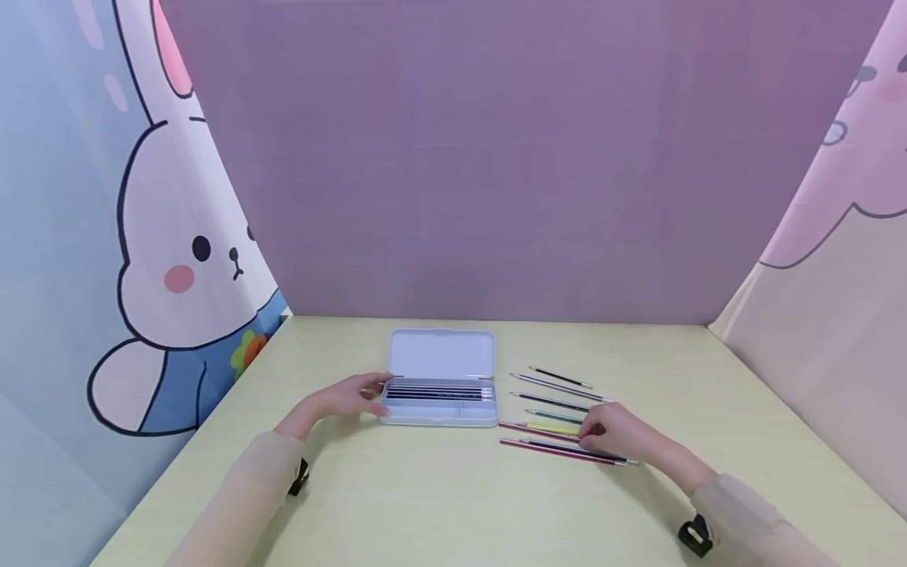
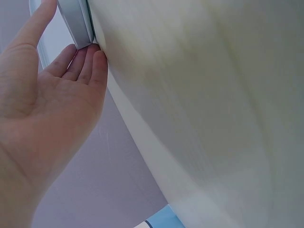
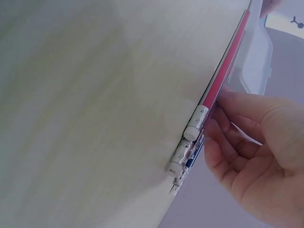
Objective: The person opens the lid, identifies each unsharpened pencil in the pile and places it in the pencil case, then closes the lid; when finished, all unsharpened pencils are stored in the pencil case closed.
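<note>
A white pencil case (image 1: pixel 439 421) lies with its lid (image 1: pixel 442 354) tipped back, a row of dark striped pencils (image 1: pixel 435 392) in its rear compartment. My left hand (image 1: pixel 352 396) holds the case's left end, thumb near the front corner and fingers at the back; the left wrist view shows the fingertips against the case edge. To the right, my right hand (image 1: pixel 620 431) pinches a red pencil (image 1: pixel 549 432) near its right end, which the fingers hide. Just in front of that hand lie another red pencil (image 1: pixel 553 450) and a dark pencil (image 1: pixel 567 447), their eraser ends towards the right.
Several more pencils fan out behind the right hand: a short black one (image 1: pixel 560 377), a striped one (image 1: pixel 556 385), a dark one (image 1: pixel 546 400), a green one (image 1: pixel 553 416) and a yellow one (image 1: pixel 551 429). The pale table (image 1: pixel 425 496) meets a purple backdrop (image 1: pixel 453 197).
</note>
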`<action>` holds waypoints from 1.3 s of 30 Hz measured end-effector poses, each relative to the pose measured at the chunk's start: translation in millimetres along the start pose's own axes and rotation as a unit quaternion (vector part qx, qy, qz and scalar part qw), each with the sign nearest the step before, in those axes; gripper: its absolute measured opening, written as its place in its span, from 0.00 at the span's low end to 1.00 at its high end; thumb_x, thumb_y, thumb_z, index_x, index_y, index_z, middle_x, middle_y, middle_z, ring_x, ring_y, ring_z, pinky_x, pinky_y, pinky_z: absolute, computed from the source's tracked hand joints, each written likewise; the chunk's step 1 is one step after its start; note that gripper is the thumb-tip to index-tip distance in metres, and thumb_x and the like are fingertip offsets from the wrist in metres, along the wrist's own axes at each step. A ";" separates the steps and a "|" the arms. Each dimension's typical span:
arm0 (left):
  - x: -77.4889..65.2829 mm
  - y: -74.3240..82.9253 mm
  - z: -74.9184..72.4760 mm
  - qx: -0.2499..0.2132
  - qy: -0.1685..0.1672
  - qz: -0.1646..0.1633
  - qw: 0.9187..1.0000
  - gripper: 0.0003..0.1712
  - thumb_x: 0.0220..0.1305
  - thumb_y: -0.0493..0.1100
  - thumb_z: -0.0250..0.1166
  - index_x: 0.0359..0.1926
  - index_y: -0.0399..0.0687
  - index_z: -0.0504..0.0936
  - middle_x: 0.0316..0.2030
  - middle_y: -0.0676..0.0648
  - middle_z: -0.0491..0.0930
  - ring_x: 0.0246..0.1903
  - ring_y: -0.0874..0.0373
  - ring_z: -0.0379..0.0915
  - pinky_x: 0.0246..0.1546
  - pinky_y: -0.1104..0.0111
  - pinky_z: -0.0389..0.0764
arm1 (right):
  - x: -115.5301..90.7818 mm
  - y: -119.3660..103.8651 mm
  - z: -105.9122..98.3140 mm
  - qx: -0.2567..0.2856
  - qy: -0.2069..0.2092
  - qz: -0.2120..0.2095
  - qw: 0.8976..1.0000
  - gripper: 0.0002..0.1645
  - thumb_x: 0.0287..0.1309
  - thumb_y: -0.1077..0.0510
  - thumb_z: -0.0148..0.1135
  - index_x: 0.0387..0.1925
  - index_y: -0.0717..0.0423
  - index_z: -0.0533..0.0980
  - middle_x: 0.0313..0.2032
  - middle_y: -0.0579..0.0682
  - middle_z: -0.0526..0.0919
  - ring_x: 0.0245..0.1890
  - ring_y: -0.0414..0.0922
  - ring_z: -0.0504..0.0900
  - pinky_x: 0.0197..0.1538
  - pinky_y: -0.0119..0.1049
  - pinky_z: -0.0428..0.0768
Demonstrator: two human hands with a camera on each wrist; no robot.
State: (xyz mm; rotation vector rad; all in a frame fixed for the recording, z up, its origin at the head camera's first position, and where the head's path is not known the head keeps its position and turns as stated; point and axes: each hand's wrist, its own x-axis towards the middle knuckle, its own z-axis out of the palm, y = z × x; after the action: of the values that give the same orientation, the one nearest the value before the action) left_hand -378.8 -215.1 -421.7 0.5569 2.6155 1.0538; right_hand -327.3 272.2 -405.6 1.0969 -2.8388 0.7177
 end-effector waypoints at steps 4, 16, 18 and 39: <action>0.4 0.4 -0.1 0.004 -0.001 0.003 1.000 0.46 0.54 0.53 0.69 0.69 0.43 0.59 0.65 0.38 0.64 0.62 0.41 0.62 0.62 0.47 0.64 | -0.8 0.4 -0.8 -0.008 0.008 -0.003 1.000 0.03 0.53 0.60 0.65 0.26 0.55 0.81 0.27 0.42 0.79 0.26 0.30 0.73 0.29 0.27 0.76; -0.8 -0.4 -1.9 0.003 -0.001 0.003 1.000 0.46 0.54 0.54 0.69 0.69 0.43 0.59 0.65 0.38 0.63 0.62 0.41 0.62 0.63 0.48 0.64 | -6.4 4.0 -14.0 0.010 0.015 -0.001 1.000 0.02 0.57 0.61 0.62 0.30 0.53 0.80 0.26 0.39 0.81 0.26 0.29 0.74 0.30 0.27 0.76; -0.8 -0.2 -1.8 0.005 -0.001 0.003 1.000 0.46 0.54 0.53 0.69 0.69 0.43 0.59 0.65 0.38 0.63 0.62 0.41 0.62 0.62 0.48 0.64 | -7.0 3.9 -16.4 0.010 0.021 -0.005 1.000 0.02 0.57 0.62 0.62 0.29 0.53 0.80 0.26 0.40 0.81 0.26 0.29 0.74 0.30 0.27 0.76; -1.4 0.4 -0.7 0.002 0.001 0.006 1.000 0.47 0.54 0.53 0.69 0.69 0.42 0.59 0.65 0.38 0.63 0.62 0.41 0.62 0.63 0.48 0.64 | 16.7 -9.2 -27.0 0.002 0.080 0.020 0.997 0.02 0.57 0.60 0.63 0.32 0.53 0.81 0.27 0.41 0.79 0.26 0.30 0.74 0.30 0.28 0.77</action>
State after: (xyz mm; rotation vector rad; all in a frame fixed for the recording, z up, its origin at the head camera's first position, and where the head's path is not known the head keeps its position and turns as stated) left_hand -377.7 -215.9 -420.8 0.5725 2.6190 1.0538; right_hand -338.0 267.0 -374.7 0.9393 -2.7335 0.7750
